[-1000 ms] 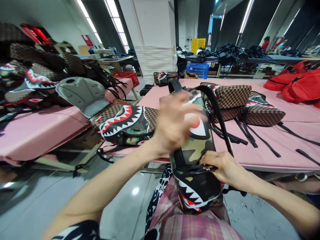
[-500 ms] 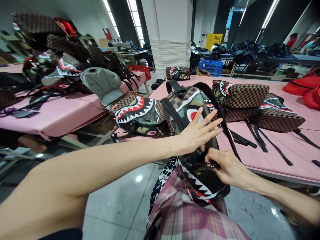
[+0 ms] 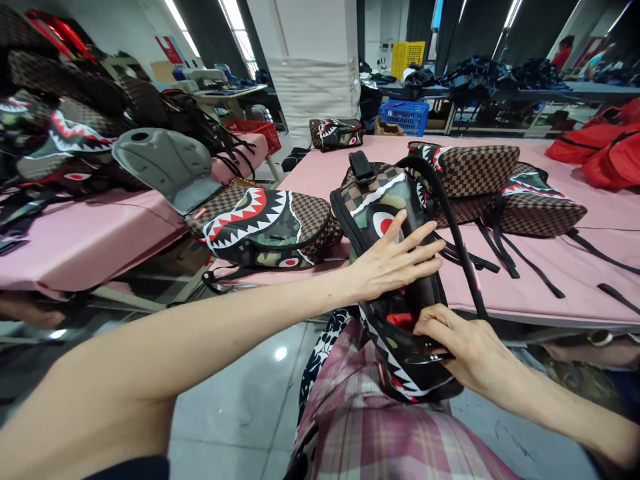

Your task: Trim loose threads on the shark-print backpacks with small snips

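Note:
A camouflage and brown-check backpack [image 3: 373, 200] with a shark-face print leans against the table edge, its lower end over my lap. My left hand [image 3: 400, 260] lies on its front near the printed eye, fingers spread. Lower down, my right hand [image 3: 457, 340] pinches the edge of the backpack's front pocket; its fingertips are partly hidden inside. Red lining [image 3: 401, 321] shows in the pocket opening between my hands. A black strap [image 3: 450, 220] arches along the right side of the bag.
A similar backpack [image 3: 270, 227] lies to the left on the pink table [image 3: 310, 167]. More checked backpacks [image 3: 470, 170] with loose straps are at the right, near red bags [image 3: 610, 150]. Across a gap, another pink table [image 3: 90, 233] carries a pile of bags and a grey moulded panel [image 3: 165, 163].
My right hand has moved slightly down and right with the pocket edge. The pocket gapes wider, showing red lining. My left hand stays spread on the bag while the view has shifted.

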Available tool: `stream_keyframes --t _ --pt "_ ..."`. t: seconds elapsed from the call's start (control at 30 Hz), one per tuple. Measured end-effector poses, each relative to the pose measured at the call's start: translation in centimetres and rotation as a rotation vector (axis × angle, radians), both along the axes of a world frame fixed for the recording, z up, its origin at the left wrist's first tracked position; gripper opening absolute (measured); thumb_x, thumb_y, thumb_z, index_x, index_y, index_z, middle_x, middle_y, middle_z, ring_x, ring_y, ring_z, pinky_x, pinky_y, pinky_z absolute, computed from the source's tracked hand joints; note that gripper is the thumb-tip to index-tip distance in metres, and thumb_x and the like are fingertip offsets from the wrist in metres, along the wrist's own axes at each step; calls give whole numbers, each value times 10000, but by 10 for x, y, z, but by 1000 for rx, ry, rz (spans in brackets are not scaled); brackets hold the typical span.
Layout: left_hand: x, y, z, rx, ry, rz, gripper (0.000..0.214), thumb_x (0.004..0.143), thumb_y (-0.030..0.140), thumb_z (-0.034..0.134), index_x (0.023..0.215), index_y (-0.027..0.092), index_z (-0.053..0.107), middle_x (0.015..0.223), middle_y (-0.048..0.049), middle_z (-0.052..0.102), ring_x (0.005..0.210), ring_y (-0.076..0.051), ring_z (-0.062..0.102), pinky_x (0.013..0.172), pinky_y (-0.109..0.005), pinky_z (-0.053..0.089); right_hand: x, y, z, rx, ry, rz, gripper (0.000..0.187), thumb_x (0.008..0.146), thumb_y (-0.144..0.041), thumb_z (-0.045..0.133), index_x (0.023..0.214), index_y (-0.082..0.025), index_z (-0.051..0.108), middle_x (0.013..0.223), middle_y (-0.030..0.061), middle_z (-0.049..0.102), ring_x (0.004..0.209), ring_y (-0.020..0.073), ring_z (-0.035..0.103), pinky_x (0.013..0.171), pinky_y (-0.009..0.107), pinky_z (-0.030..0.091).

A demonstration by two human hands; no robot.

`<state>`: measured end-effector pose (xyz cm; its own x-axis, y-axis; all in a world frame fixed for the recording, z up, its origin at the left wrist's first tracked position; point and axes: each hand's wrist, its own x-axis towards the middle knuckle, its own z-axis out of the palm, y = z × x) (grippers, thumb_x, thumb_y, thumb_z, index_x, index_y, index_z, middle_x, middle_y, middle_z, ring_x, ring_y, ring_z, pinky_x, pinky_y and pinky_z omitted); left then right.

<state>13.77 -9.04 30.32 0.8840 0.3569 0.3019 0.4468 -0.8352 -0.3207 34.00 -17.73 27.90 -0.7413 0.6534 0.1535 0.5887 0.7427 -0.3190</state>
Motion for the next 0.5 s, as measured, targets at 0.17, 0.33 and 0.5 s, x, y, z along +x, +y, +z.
stream_keyframes --t 0.17,0.33,0.5 --pt "12 0 -11 67 -85 9 471 797 132 465 1253 249 471 1376 -61 404 1355 -325 182 1059 -596 47 12 -1 -19 112 173 26 360 645 54 352 891 -180 476 803 21 518 574 86 477 464 179 324" --pt "33 13 -5 25 -81 -117 455 792 152 498 1227 283 489 1307 -39 483 1338 -299 242 1075 -571 26 22 -8 -45 269 374 -35 307 651 50 352 830 -173 462 751 28 518 617 105 491 479 194 328" --pt "69 45 -11 -21 22 -223 330 873 197 400 1159 303 527 1246 -6 534 1307 -235 305 1097 -494 89 26 -12 -62 163 513 -211 308 614 29 369 815 -174 485 742 22 504 631 109 494 503 206 355"
